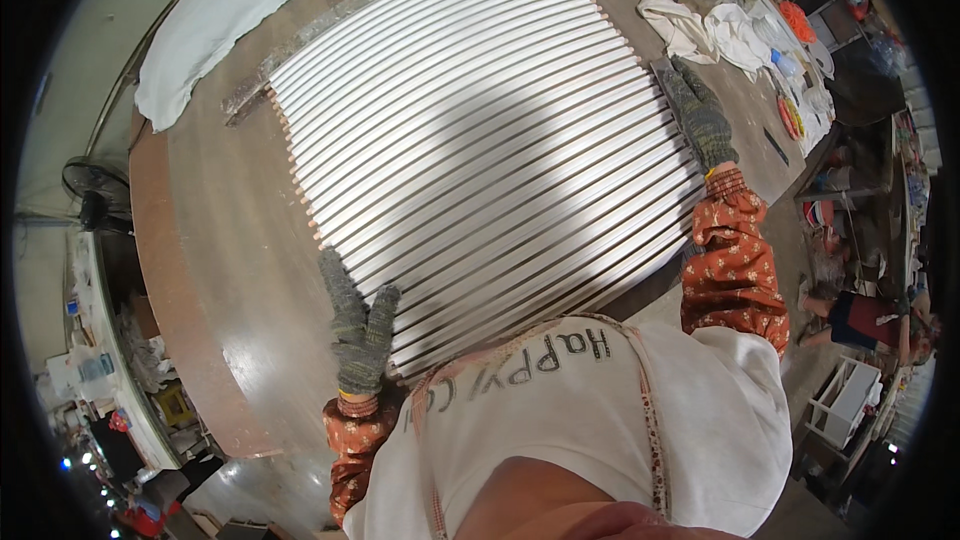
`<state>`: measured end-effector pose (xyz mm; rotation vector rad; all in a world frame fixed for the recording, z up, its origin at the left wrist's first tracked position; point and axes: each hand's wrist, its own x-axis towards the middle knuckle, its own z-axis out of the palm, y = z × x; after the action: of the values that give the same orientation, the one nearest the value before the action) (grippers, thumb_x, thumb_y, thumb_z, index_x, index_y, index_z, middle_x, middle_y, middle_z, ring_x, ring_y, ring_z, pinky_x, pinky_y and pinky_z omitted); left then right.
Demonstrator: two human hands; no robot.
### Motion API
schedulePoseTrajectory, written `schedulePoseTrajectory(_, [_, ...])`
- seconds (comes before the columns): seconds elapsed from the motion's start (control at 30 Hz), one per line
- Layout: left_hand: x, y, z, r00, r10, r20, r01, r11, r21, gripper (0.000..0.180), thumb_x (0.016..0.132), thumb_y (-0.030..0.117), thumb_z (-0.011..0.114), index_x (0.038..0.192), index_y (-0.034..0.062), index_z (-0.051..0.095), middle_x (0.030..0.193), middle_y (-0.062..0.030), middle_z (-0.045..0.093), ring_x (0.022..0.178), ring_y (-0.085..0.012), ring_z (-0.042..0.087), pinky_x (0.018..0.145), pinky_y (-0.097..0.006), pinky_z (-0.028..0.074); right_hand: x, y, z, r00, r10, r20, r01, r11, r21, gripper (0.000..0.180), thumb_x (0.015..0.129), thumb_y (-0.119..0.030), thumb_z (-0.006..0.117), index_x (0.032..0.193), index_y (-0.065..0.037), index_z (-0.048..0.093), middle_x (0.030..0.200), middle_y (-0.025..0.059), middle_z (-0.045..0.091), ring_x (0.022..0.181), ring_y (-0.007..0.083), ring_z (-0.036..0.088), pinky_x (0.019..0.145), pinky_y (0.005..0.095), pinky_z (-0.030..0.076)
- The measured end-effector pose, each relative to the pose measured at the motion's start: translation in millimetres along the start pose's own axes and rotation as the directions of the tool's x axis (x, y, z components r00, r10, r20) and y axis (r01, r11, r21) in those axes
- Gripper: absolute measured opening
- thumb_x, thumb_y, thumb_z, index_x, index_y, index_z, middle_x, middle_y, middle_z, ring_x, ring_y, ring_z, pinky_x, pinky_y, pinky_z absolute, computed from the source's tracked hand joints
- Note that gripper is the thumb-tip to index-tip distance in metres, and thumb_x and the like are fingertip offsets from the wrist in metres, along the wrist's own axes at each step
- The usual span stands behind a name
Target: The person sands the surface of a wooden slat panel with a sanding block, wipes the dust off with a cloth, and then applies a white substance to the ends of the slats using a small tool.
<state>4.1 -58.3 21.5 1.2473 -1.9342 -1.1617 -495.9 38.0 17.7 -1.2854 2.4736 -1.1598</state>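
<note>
- Now, on my feed, the row of white rods [480,160] spans the middle of the table [230,270], with copper-coloured ends poking out.
- Left hand [360,335], gloved, is at the near left edge, straight fingers and thumb spread, grip open!
- Right hand [703,118], gloved too, lies along a grey strip [667,93] by the right-hand rod ends; whether it's gripping, I can't tell.
- Far left, I spot a white cloth [225,20].

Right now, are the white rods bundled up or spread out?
Spread out: the rods lie side by side, with dark strips showing between them.
</note>
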Motion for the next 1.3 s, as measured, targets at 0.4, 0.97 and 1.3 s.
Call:
schedulePoseTrajectory(0.4, [86,12,27,0.871,0.434,0.229,-0.435,0.465,0.771,0.068,0.093,0.037,0.057,0.148,0.0059,0.031,0.151,-0.0197,0.030,0.142,-0.0366,0.024,0.117,-0.053,0.012,-59,-227,97,0.720,-0.198,0.665,0.589,0.680,-0.436,0.022,0.091,-0.025,0.057,0.106,-0.010,0.060,0.096,0.0128,0.058,0.092,0.0247,0.060,0.080,0.0347,0.054])
schedulePoseTrajectory(0.97, [88,18,27,0.888,0.421,0.183,-0.420,0.583,0.695,0.070,0.090,0.039,0.059,0.146,0.0041,0.034,0.152,-0.0206,0.029,0.142,-0.0375,0.023,0.117,-0.055,0.011,37,-64,80,0.774,-0.615,0.152,0.320,0.173,-0.932,0.036,0.095,-0.024,0.050,0.125,-0.005,0.053,0.121,0.0132,0.056,0.111,0.0286,0.055,0.091,0.0404,0.048])
schedulePoseTrajectory(1.3, [92,22,28,0.907,0.356,0.224,-0.406,0.604,0.686,0.072,0.090,0.043,0.057,0.145,0.0008,0.035,0.151,-0.0214,0.030,0.142,-0.0388,0.022,0.116,-0.057,0.009,84,-64,91,0.632,-0.774,0.045,0.372,0.252,-0.893,0.027,0.089,-0.021,0.055,0.113,-0.010,0.057,0.098,0.0105,0.061,0.086,0.0250,0.060,0.070,0.0421,0.050])
